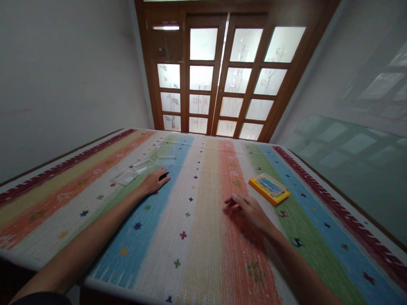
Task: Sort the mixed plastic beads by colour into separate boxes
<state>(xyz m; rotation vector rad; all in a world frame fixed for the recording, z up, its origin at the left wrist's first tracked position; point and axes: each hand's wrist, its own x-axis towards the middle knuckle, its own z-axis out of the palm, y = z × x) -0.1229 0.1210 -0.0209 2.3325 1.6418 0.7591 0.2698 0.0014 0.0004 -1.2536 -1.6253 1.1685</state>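
Observation:
My left hand point(155, 181) rests on the striped tablecloth point(200, 241) with its fingers loosely bent and apart, and nothing shows in it. Just beyond and to its left are clear plastic cases: one lying flat point(124, 177), one in the middle point(143, 166) and one standing partly upright point(165, 157). My right hand point(246, 209) hovers low over the orange stripe, empty, its fingers loosely spread and slightly blurred. Beyond it and to the right lies a yellow flat box point(269, 189) with a clear-edged, blue-faced case on top. Neither hand touches these things.
The table reaches toward wooden double doors point(222, 77) with frosted panes. A pale wall point(66, 63) stands on the left. Along the right side, a greenish glass sheet point(353, 162) leans by the wall. The table's front edge point(95, 284) is near me.

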